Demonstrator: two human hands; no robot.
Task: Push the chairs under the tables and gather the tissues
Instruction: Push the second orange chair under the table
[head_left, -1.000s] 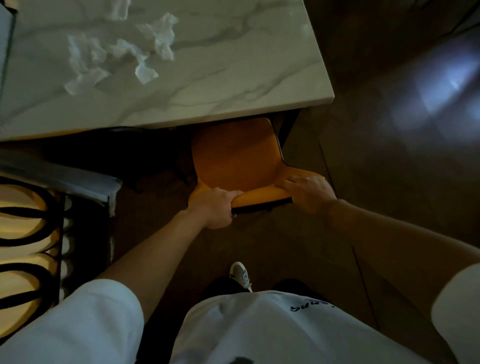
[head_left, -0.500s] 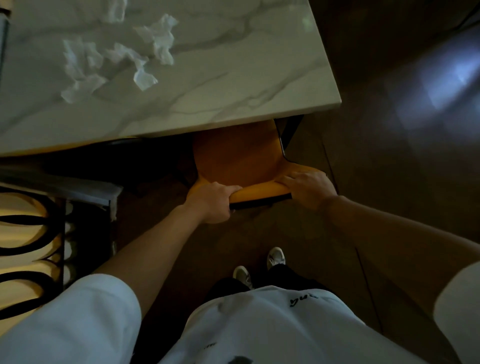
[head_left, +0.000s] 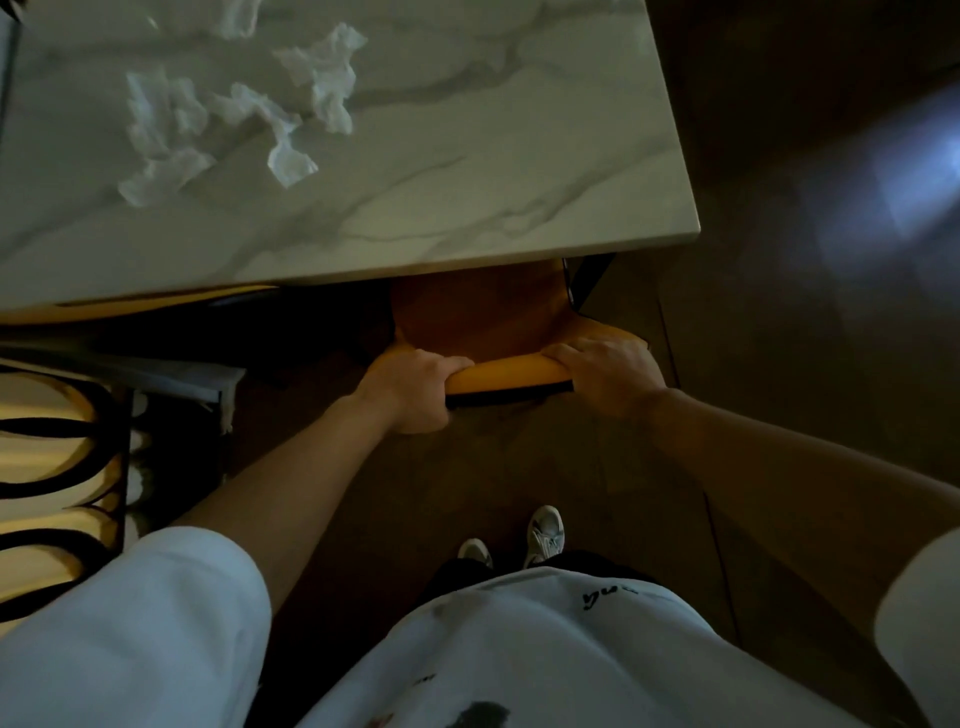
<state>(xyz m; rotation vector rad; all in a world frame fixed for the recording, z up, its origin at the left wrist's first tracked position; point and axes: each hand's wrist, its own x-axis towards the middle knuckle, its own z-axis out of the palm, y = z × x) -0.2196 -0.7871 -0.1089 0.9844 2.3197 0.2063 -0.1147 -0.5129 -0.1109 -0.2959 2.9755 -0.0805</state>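
- left hand (head_left: 413, 387) and right hand (head_left: 608, 371): fingers curled over backrest top of orange chair (head_left: 483, 317)
- chair seat mostly under marble table (head_left: 467, 171)
- crumpled tissues (head_left: 228, 111) on tabletop, far left

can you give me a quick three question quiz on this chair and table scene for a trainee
1. True or false: both hands grip the top edge of the orange chair's backrest.
2. Where do the crumpled white tissues lie?
A. on the dark floor
B. on the white marble table top
C. on the chair seat
3. Fill in: the chair seat sits partly ___ the table.

Key
1. True: the left hand and the right hand each curl over that edge.
2. B
3. under
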